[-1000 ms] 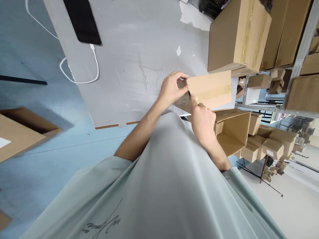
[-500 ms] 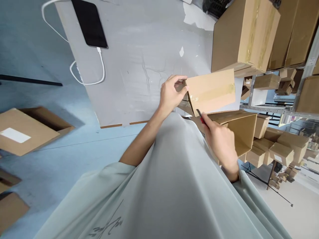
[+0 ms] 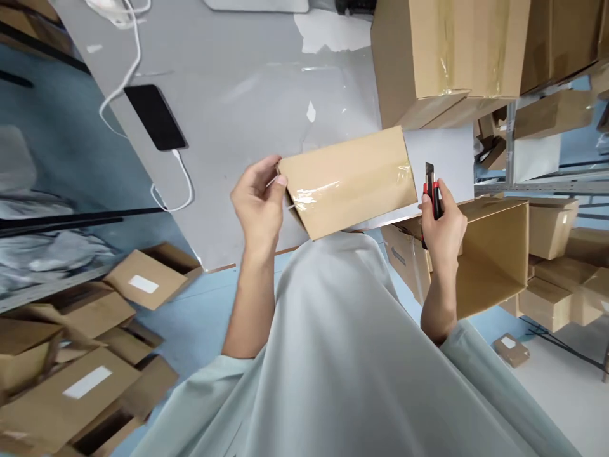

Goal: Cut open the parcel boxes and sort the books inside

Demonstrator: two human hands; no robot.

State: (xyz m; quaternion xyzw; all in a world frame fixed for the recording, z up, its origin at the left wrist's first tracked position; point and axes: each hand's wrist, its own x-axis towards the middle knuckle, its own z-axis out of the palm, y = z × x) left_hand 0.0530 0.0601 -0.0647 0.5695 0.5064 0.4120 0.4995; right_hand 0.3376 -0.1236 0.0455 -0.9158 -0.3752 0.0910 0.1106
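Observation:
My left hand [image 3: 261, 202] grips the left end of a small cardboard box [image 3: 352, 181], thumb on top and fingers at the far corner. Clear tape runs along the box's top face, shiny near the left end and at the right edge. The box lies tilted at the near edge of the grey table [image 3: 238, 127]. To the right of the box, my right hand [image 3: 443, 222] is closed around a red and black box cutter [image 3: 431, 190]. Its blade end points away from me, apart from the box.
A large taped carton [image 3: 457, 57] stands at the table's far right. A phone [image 3: 155, 117] with a white cable lies on the left. Below the right edge is an open carton [image 3: 495, 260]. Several cardboard boxes [image 3: 71, 400] are heaped on the floor at left.
My right hand has moved right with the box cutter, away from the box's left end to beyond its right end. My left hand still holds the box. The view has shifted.

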